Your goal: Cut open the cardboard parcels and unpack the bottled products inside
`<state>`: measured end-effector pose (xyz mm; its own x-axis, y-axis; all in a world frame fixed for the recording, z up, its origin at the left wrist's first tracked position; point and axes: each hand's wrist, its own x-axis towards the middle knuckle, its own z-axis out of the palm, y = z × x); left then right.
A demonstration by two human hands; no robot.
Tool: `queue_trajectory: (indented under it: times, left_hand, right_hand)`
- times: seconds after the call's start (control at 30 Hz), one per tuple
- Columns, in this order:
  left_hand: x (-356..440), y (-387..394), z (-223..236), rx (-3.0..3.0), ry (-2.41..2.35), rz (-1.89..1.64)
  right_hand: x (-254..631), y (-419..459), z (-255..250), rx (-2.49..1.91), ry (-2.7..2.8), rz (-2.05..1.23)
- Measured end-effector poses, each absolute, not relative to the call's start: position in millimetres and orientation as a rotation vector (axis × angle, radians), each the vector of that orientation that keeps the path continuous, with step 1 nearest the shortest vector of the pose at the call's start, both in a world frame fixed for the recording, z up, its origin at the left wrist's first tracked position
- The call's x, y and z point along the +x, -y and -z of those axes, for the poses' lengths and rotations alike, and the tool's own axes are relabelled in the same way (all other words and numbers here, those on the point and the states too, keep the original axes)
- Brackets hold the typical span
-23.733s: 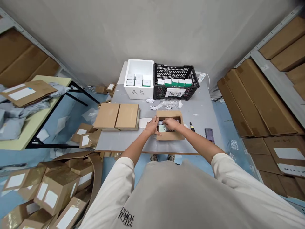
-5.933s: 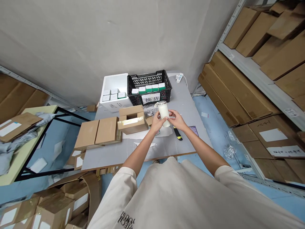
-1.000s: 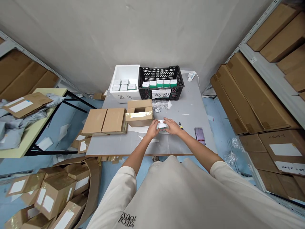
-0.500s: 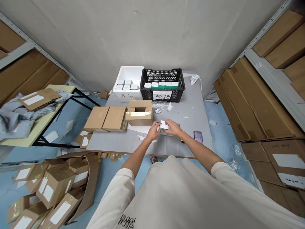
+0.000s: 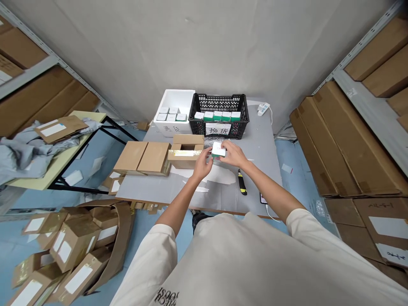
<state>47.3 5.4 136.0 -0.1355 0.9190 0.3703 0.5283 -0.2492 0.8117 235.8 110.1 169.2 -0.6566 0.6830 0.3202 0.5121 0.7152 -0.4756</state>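
Pinching a small white-and-green box (image 5: 218, 149) by its sides, the person's right hand (image 5: 233, 154) and left hand (image 5: 203, 165) hold it over the near-middle of the gray table (image 5: 156, 190), thumbs and fingers curved around it. Just to their left stands an open cardboard box (image 5: 185, 160), with two closed cartons (image 5: 142, 157) further left; beyond are a white foam bin (image 5: 174, 128) and a black crate (image 5: 219, 127), while a yellow-and-black cutter (image 5: 242, 182) lies nearer the right forearm.
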Motion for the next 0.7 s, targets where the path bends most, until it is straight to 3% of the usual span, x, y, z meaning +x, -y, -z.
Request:
queue_trajectory:
  times: [0.37,0.7]
  left_hand:
    - [-78.2,-47.7,-180.5,1.798,-1.546,-1.489]
    - [-219.8,-72.4,-134.7,1.736,-1.567,-1.286]
  right_hand:
    - [101.3,-158.3,-234.0,-0.795,2.426,-0.282]
    - [-52.9,-235.6,-224.4,-0.999,2.396,-0.161]
